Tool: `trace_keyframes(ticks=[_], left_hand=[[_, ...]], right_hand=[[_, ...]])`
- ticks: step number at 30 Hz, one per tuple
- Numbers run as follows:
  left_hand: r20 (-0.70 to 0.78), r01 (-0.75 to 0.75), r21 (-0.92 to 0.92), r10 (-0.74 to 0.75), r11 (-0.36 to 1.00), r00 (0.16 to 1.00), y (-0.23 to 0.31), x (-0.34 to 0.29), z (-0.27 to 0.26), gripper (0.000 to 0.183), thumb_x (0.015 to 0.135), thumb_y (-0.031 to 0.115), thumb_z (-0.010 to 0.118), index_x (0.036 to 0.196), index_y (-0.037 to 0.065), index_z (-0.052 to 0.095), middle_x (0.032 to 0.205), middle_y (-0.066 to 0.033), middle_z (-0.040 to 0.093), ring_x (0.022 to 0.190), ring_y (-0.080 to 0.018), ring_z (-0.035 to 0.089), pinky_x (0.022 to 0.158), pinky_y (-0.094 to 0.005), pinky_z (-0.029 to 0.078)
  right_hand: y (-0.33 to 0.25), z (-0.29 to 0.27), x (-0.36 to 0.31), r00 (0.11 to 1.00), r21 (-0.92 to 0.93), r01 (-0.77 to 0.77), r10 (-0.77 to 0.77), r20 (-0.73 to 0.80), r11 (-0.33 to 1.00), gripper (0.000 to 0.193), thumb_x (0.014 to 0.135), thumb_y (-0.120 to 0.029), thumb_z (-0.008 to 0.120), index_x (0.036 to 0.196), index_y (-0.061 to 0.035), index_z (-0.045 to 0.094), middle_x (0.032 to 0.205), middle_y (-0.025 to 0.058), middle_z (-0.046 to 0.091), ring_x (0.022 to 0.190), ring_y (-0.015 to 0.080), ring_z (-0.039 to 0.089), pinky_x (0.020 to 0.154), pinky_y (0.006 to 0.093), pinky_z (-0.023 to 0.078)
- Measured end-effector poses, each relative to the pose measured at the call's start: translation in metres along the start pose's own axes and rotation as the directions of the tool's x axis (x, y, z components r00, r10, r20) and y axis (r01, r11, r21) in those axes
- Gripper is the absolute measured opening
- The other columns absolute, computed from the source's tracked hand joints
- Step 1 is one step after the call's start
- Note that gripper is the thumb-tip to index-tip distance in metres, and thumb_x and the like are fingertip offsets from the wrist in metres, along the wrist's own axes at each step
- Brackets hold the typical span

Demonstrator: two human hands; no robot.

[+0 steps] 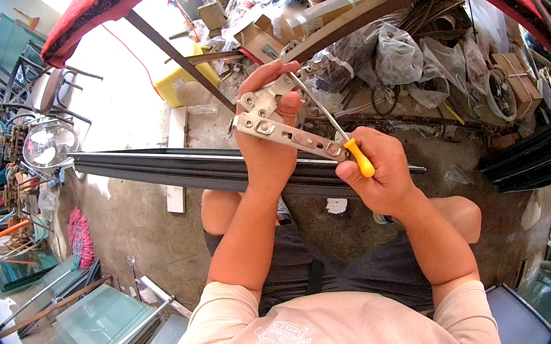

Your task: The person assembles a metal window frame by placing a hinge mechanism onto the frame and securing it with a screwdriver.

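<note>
A metal hinge arm assembly (pixel 295 135) with several rivets and slots is held up in front of me, over my knees. My left hand (pixel 269 155) is closed round its left part, with thumb and fingers around the metal links. My right hand (pixel 384 164) grips a screwdriver (pixel 359 158) by its yellow handle, close beside the right end of the hinge. The screwdriver's thin shaft slants up and left, and its tip lies by my left fingertips. Whether the tip touches the hinge I cannot tell.
Long dark metal profiles (pixel 171 170) lie across, just beyond my knees. Brown frame bars (pixel 171 57) and a red cloth-covered edge (pixel 88 21) arch ahead. A yellow box (pixel 178 79), plastic bags (pixel 399 51) and scrap crowd the far side. Glass panes (pixel 98 327) rest at lower left.
</note>
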State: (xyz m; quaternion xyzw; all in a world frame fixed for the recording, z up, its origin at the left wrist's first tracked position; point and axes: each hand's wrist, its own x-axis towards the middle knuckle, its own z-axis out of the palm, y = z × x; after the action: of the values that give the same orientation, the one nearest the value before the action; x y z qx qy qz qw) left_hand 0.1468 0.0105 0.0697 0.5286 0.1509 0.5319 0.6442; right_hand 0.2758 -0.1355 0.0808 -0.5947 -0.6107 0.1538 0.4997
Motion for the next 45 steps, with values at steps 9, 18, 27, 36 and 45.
trace_keyframes(ticks=[9, 18, 27, 36, 45], left_hand=[[0.072, -0.083, 0.377, 0.060, 0.922, 0.996, -0.009, 0.003, -0.009, 0.028, 0.107, 0.016, 0.070, 0.133, 0.006, 0.067, 0.129, -0.0077, 0.071, 0.116, -0.0147, 0.065, 0.098, -0.0303, 0.055], [0.147, -0.079, 0.437, 0.015, 0.896, 0.989, -0.010, 0.002, -0.013, 0.025, 0.111, 0.022, 0.065, 0.127, 0.003, 0.069, 0.119, -0.0050, 0.073, 0.114, -0.0139, 0.065, 0.101, -0.0300, 0.050], [0.113, 0.204, 0.271, -0.242, 0.941, 0.964, 0.006, -0.001, -0.005, 0.041, 0.112, 0.038, 0.063, 0.116, -0.001, 0.074, 0.087, -0.0022, 0.072, 0.083, -0.0093, 0.064, 0.076, -0.0259, 0.051], [0.153, 0.272, 0.137, -0.292, 0.952, 0.944, 0.007, 0.002, -0.009, 0.044, 0.112, 0.040, 0.062, 0.119, -0.001, 0.075, 0.086, -0.0023, 0.071, 0.077, -0.0075, 0.062, 0.069, -0.0246, 0.049], [0.187, 0.242, 0.084, -0.254, 0.967, 0.949, 0.003, 0.004, -0.012, 0.040, 0.112, 0.037, 0.062, 0.118, -0.001, 0.073, 0.088, -0.0017, 0.070, 0.075, -0.0086, 0.060, 0.067, -0.0257, 0.048]], right_hand=[[0.007, -0.006, -0.007, 0.970, 0.260, -0.178, 0.213, -0.115, 0.949, 0.053, 0.107, -0.054, 0.064, 0.102, -0.0016, 0.063, 0.073, 0.0045, 0.049, 0.068, 0.0116, 0.043, 0.061, 0.0299, 0.039], [0.004, -0.005, 0.000, 0.902, 0.448, -0.234, 0.365, -0.232, 0.863, 0.053, 0.111, -0.051, 0.059, 0.094, -0.0023, 0.067, 0.073, -0.0035, 0.056, 0.065, 0.0053, 0.046, 0.061, 0.0251, 0.038], [0.007, -0.019, 0.009, 0.803, 0.535, -0.365, 0.548, -0.232, 0.762, 0.061, 0.112, -0.052, 0.056, 0.076, -0.0041, 0.067, 0.063, -0.0061, 0.051, 0.059, 0.0041, 0.043, 0.056, 0.0237, 0.033], [0.011, -0.020, 0.008, 0.811, 0.541, -0.406, 0.563, -0.157, 0.737, 0.055, 0.112, -0.051, 0.057, 0.083, -0.0063, 0.067, 0.070, -0.0009, 0.060, 0.060, 0.0060, 0.044, 0.057, 0.0258, 0.037], [0.000, -0.021, 0.010, 0.822, 0.456, -0.415, 0.539, -0.184, 0.788, 0.058, 0.111, -0.050, 0.060, 0.078, -0.0031, 0.070, 0.064, -0.0057, 0.053, 0.061, 0.0041, 0.046, 0.058, 0.0237, 0.034]])
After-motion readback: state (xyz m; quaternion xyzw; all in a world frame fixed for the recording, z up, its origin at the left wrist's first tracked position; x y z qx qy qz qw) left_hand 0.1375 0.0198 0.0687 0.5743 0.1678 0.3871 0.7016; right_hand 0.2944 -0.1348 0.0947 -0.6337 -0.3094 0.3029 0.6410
